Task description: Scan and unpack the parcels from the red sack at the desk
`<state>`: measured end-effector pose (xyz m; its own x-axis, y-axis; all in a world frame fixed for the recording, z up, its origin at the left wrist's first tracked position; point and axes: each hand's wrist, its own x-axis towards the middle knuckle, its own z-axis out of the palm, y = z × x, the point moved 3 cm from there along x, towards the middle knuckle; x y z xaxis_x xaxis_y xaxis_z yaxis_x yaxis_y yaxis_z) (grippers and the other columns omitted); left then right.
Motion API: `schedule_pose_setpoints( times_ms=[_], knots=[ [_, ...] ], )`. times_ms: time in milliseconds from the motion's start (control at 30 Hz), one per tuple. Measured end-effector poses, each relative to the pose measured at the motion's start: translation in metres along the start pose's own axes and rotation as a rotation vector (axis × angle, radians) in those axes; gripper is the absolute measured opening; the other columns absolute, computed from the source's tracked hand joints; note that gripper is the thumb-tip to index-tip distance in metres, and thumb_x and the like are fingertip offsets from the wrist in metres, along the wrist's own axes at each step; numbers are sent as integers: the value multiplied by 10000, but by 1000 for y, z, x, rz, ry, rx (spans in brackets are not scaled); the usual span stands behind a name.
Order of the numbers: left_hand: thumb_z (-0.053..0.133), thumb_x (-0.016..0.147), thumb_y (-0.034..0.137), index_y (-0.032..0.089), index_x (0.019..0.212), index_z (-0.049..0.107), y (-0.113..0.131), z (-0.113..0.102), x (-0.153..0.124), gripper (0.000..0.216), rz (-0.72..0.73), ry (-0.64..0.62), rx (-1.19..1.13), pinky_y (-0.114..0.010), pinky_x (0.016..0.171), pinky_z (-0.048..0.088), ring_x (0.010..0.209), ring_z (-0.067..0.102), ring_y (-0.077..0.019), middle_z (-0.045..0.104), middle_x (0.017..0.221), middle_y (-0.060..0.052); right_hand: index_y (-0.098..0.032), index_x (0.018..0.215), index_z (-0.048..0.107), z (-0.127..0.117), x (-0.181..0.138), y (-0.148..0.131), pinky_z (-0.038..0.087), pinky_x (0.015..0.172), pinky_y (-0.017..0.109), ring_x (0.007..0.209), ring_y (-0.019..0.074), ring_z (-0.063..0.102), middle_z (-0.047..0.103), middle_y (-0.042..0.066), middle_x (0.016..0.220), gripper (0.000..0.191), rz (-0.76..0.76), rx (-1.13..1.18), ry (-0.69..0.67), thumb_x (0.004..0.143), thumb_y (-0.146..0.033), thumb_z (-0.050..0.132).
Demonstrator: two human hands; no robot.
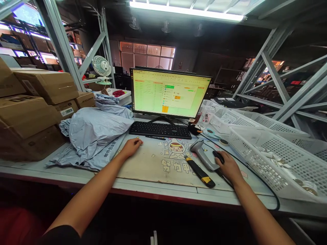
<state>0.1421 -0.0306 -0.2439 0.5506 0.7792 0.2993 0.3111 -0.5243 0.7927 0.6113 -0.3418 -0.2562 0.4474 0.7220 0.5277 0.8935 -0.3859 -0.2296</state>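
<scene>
Cardboard boxes [28, 114] are stacked at the far left of the white table [163, 192]. Grey plastic mailer bags [99, 127] lie to the right of the stack, one bulging on top of flatter ones. Left hand [131, 148]: rests on the printed desk mat [145, 166], just beside the bags, fingers partly curled; whether they grasp anything small cannot be told. Black keyboard [160, 129]: lies beyond this hand, in front of the lit monitor [149, 92]. Pen [155, 137]: lies along the near edge of the keyboard. Black-and-yellow utility knife [200, 172]: lies slantwise on the right part of the mat. Grey barcode scanner [204, 156]: lies to the right of the knife, head pointing away from the person, handle end near the mouse. Black mouse [217, 156]: located on the right part of the mat, just beside the scanner handle. Right hand [230, 166]: placed over the mouse, fingers grasping it. White perforated basket [255, 165]: stands farther right, with small items inside.
</scene>
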Motion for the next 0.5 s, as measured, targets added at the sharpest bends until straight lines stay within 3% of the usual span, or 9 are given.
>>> schedule_pose_setpoints(
  times_ms=[133, 267, 333, 433, 500],
  knots=[
    [494, 854, 406, 201, 843, 740, 5, 3, -4, 320, 12, 21, 18, -371, 935, 551, 978, 740, -250, 805, 985, -76, -178, 1277, 643, 4, 1, 3, 461, 1117, 487, 1221, 318, 609, 647, 155, 1316, 481, -13, -7, 15, 940, -460, 448],
    [487, 876, 402, 195, 876, 745, 30, -8, -8, 331, 59, 57, 60, -361, 879, 554, 912, 732, -248, 798, 937, -72, -166, 1268, 650, 5, 2, 2, 459, 1123, 489, 1235, 321, 603, 641, 169, 1320, 484, -10, -9, 7, 937, -450, 441],
    [479, 897, 408, 195, 928, 757, 48, -30, -6, 352, 119, 95, 128, -359, 899, 549, 931, 725, -247, 796, 973, -75, -162, 1247, 661, 3, 2, 0, 467, 1116, 489, 1220, 320, 613, 647, 174, 1308, 471, -10, -9, 6, 929, -440, 453],
    [457, 944, 410, 196, 1051, 763, 68, -85, 1, 388, 190, 211, 347, -362, 972, 538, 1029, 712, -253, 783, 1089, -88, -155, 1247, 664, 0, 1, -2, 481, 1100, 495, 1207, 324, 622, 649, 183, 1304, 475, -8, -9, 10, 928, -442, 459],
    [481, 959, 423, 190, 1185, 741, 68, -125, 4, 415, 126, 284, 556, -423, 1065, 501, 1164, 674, -293, 747, 1229, -119, -163, 1264, 659, 0, 1, -2, 485, 1096, 492, 1213, 322, 623, 644, 177, 1319, 485, 3, -11, 3, 934, -454, 455]
  ],
)
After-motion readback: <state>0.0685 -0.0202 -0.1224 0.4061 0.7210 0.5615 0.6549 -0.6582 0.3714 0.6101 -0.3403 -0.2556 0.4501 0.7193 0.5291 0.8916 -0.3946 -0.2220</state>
